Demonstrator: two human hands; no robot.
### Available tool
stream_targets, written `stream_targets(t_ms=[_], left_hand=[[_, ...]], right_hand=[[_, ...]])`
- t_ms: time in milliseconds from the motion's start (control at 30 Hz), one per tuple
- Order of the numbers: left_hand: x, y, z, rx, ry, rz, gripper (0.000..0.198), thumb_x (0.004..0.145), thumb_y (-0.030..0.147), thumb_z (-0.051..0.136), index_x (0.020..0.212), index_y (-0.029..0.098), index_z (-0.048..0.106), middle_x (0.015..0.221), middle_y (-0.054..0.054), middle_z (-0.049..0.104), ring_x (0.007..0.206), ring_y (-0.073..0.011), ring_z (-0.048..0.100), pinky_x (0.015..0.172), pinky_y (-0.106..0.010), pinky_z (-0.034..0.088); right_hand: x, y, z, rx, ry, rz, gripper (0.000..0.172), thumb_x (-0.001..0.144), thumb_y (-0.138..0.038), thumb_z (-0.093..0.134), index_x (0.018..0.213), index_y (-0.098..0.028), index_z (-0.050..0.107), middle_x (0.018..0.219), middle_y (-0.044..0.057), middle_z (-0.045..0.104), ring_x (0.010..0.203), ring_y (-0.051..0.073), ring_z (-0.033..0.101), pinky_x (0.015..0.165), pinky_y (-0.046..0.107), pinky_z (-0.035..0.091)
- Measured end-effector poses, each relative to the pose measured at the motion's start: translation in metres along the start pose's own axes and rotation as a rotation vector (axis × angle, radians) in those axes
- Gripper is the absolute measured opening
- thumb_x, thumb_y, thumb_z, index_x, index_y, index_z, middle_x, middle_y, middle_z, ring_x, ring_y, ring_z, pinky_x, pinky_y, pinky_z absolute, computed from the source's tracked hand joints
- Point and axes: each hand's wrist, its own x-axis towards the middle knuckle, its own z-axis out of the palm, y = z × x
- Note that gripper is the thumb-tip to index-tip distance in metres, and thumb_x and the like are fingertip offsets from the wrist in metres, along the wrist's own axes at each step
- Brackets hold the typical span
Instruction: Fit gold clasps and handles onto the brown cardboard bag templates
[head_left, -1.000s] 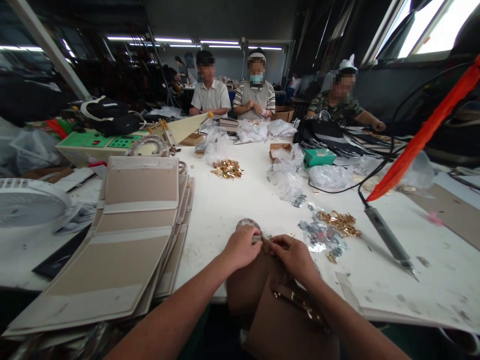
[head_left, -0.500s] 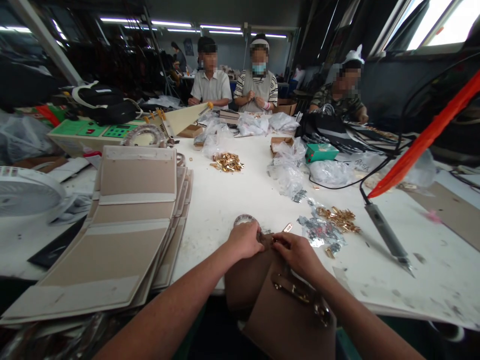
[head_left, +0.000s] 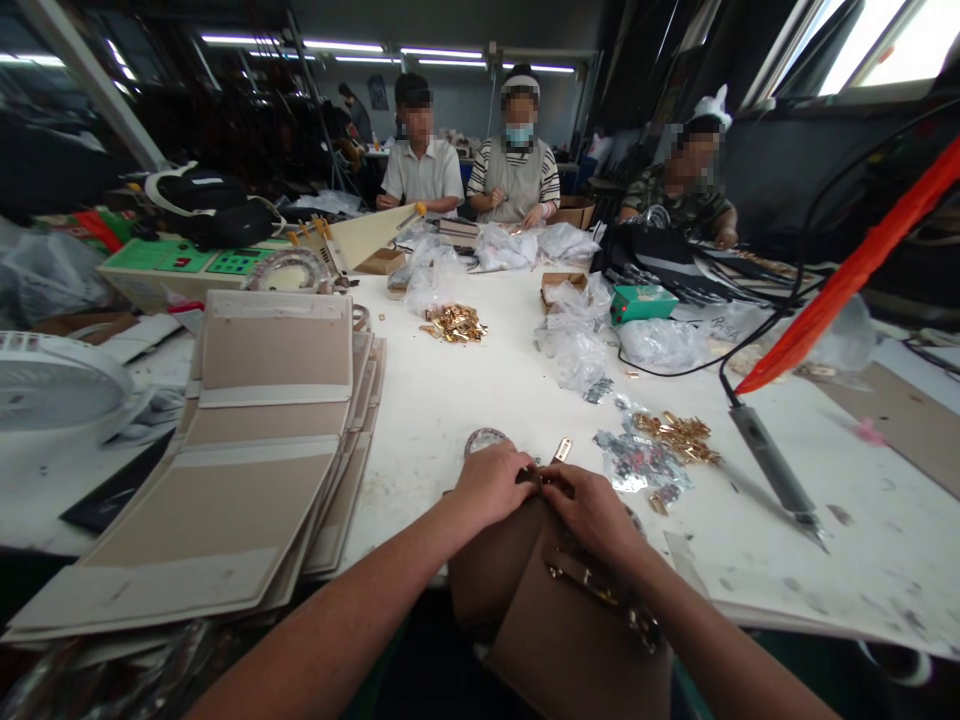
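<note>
A brown handbag [head_left: 577, 630] leans against the table's front edge, with gold-coloured fittings on its front. My left hand [head_left: 495, 485] is closed on the bag's upper edge, thumb and fingers pinched together. Close by on the right, my right hand [head_left: 596, 510] pinches the same edge, its fingertips almost meeting the left ones. Any small part between the fingertips is hidden. Just beyond the hands, a strap end with a gold-coloured plate [head_left: 562, 450] sticks up. Behind my left hand lies a clear plastic-wrapped ring [head_left: 484, 440], partly covered.
Stacked beige panels [head_left: 262, 490] stand at left, near a white fan [head_left: 60, 385]. Silvery plates [head_left: 637, 460] and gold-coloured hardware [head_left: 679, 437] lie right of the hands. A grey electric screwdriver [head_left: 772, 470] hangs at right from an orange-wrapped cord. Co-workers sit across the table.
Both hands have shifted slightly along the bag's edge, and my right hand has come nearer the left. The strap end with the gold-coloured plate has tipped more upright and moved left.
</note>
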Motion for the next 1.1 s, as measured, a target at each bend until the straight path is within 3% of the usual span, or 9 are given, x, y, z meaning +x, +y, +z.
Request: stream_targets(t_ms=[133,433,567,700,867,1100], left_hand=[[0.000,0.000,0.002,0.038,-0.009,0.071,0.020,0.094,0.036,0.060,0.101,0.026,0.077,0.093,-0.005,0.069,0.094,-0.0234,0.064,0.079,-0.033,0.047],[0.001,0.005,0.009,0.120,-0.023,0.106,0.024,0.099,0.024,0.051,0.091,0.019,0.073,0.096,-0.010,0.068,0.094,-0.0253,0.063,0.076,-0.036,0.047],[-0.001,0.002,0.003,0.064,0.032,-0.012,0.019,0.096,0.036,0.060,0.098,0.019,0.068,0.105,-0.010,0.068,0.096,-0.0259,0.064,0.081,-0.037,0.048],[-0.005,-0.001,-0.005,-0.115,0.031,-0.202,0.023,0.084,0.033,0.072,0.101,0.021,0.063,0.103,-0.006,0.070,0.094,-0.0252,0.066,0.080,-0.035,0.048],[-0.007,-0.002,-0.008,-0.198,-0.055,-0.270,0.031,0.073,0.041,0.077,0.092,0.023,0.061,0.088,-0.003,0.071,0.081,-0.0249,0.066,0.065,-0.032,0.044],[-0.006,-0.001,-0.010,-0.303,-0.090,-0.273,0.033,0.066,0.034,0.078,0.087,0.023,0.055,0.080,0.001,0.066,0.072,-0.0201,0.062,0.060,-0.028,0.038]], right_hand=[[0.000,0.001,0.001,0.040,0.013,-0.010,0.031,0.091,-0.025,0.056,0.115,-0.030,0.076,0.114,0.001,0.076,0.105,0.024,0.069,0.096,0.034,0.049],[0.006,0.001,-0.004,0.090,-0.032,0.003,0.032,0.087,-0.023,0.057,0.110,-0.028,0.079,0.107,0.001,0.078,0.100,0.024,0.070,0.094,0.034,0.050],[0.003,0.000,-0.005,0.049,-0.013,0.014,0.030,0.089,-0.025,0.056,0.108,-0.026,0.079,0.107,0.002,0.078,0.098,0.024,0.070,0.092,0.034,0.050],[0.000,-0.002,-0.007,-0.029,0.002,-0.035,0.028,0.091,-0.025,0.055,0.106,-0.027,0.078,0.103,0.001,0.077,0.095,0.023,0.069,0.087,0.032,0.049],[-0.009,-0.001,-0.008,-0.063,0.008,-0.078,0.026,0.095,-0.028,0.054,0.109,-0.026,0.076,0.105,0.003,0.075,0.093,0.022,0.068,0.087,0.032,0.050],[-0.021,-0.002,-0.009,-0.060,0.034,-0.085,0.023,0.097,-0.030,0.054,0.106,-0.026,0.074,0.102,0.002,0.075,0.093,0.021,0.068,0.084,0.030,0.050]])
